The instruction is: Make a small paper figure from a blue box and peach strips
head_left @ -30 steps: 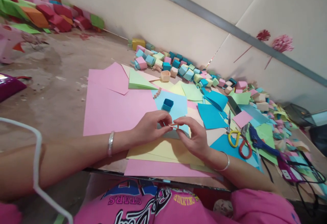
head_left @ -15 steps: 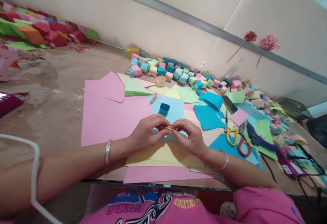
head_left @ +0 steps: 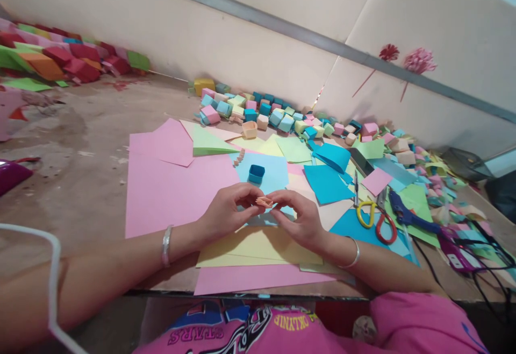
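Observation:
Between the fingertips of both hands is a small folded piece of peach paper. My left hand pinches its left end, thumb below and fingers above. My right hand pinches at its right end in the same way. Just beyond the hands stands a small open blue paper box, on a light blue sheet. A little peach zigzag strip lies to the left of that box. Yellow sheets lie beneath my wrists.
Scissors and a blue glue gun lie to the right, with a dark cord. Small paper boxes line the wall. A large pink sheet spreads at left. A white cable crosses by my left forearm.
My fingers have parted slightly, so more of the folded peach paper shows between them. The whole view has shifted a little; the blue box and the tools lie as before.

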`<control>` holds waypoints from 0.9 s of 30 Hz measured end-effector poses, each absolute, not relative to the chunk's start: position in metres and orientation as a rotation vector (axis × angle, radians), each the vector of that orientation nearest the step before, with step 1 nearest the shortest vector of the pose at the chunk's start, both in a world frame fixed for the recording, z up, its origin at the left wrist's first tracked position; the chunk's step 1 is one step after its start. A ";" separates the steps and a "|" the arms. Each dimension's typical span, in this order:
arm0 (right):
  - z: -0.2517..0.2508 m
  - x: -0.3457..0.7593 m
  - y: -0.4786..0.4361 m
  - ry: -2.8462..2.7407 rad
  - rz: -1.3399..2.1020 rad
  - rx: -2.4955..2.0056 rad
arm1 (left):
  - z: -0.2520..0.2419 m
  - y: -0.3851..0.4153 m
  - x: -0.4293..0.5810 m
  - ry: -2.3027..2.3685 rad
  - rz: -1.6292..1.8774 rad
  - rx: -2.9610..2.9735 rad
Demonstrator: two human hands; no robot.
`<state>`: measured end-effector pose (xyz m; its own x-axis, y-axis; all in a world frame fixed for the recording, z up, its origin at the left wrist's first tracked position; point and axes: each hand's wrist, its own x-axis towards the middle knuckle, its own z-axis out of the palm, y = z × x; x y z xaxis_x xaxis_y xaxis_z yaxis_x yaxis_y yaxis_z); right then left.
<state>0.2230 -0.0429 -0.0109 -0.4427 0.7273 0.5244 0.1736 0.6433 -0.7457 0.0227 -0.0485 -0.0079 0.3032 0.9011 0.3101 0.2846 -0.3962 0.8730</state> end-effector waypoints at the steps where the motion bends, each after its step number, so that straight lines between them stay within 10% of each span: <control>1: -0.010 0.223 -0.042 -1.992 0.709 -0.675 | -0.009 -0.048 0.022 1.047 1.087 1.828; 27: 0.006 0.220 -0.036 -1.649 1.051 -0.720 | 0.023 -0.060 0.036 1.016 1.031 1.508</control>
